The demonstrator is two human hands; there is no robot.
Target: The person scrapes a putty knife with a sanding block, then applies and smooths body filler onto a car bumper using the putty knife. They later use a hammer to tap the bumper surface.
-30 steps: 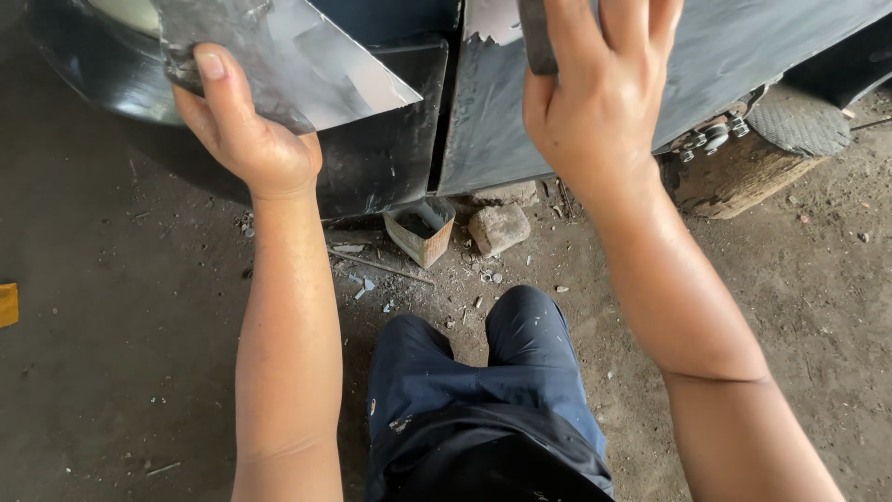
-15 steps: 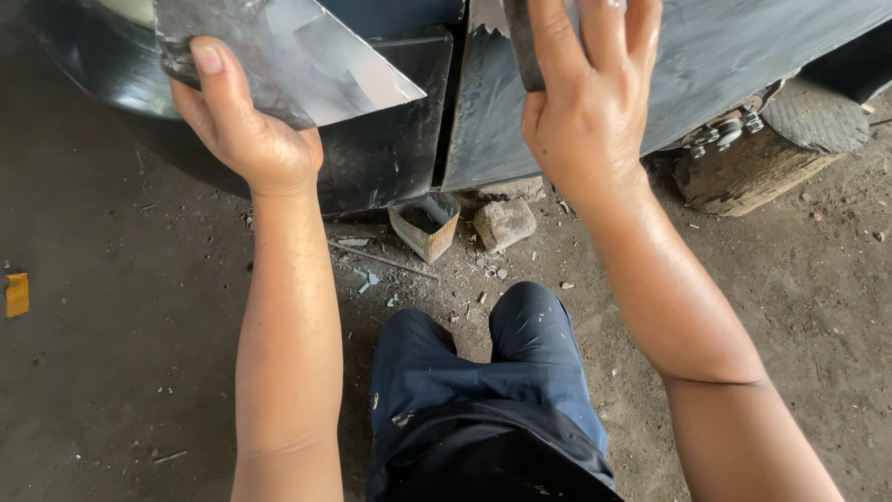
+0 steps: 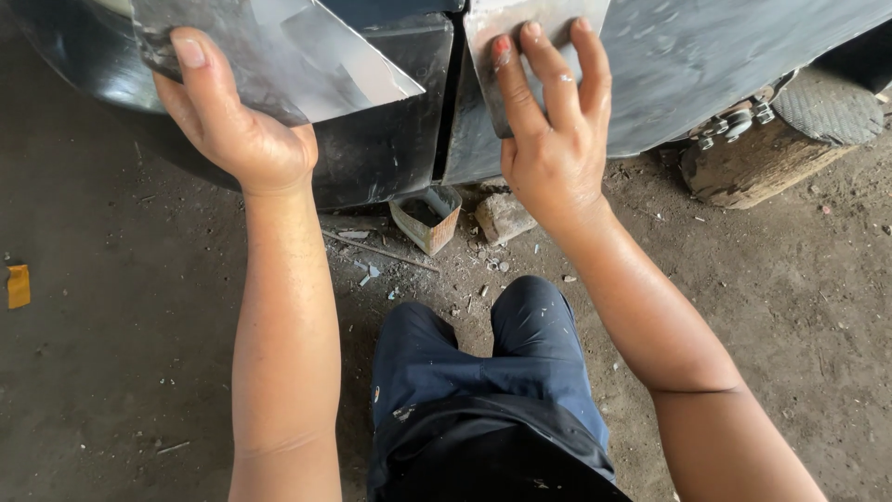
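My left hand (image 3: pixel 228 121) grips the lower edge of a shiny grey metal sheet (image 3: pixel 307 60), thumb pointing up along its left side. The sheet lies against a black curved body panel (image 3: pixel 381 139). My right hand (image 3: pixel 548 130) presses flat, fingers spread upward, on a second grey metal piece (image 3: pixel 534 19) that rests on the dark panel (image 3: pixel 706 56) to the right of a vertical seam (image 3: pixel 451 93). Both forearms reach up from the bottom of the view. My knees in dark blue trousers (image 3: pixel 483 372) are below.
A small open tin (image 3: pixel 426 216) and a stone (image 3: pixel 504 216) lie on the dirt floor under the panels. A wooden block (image 3: pixel 753 172) with bolts on it sits at right. A yellow scrap (image 3: pixel 18 284) lies at far left. Debris is scattered on the ground.
My right hand has slid down the panel with the grey piece under its fingers, which are now fully in view. My left hand keeps its hold on the sheet.
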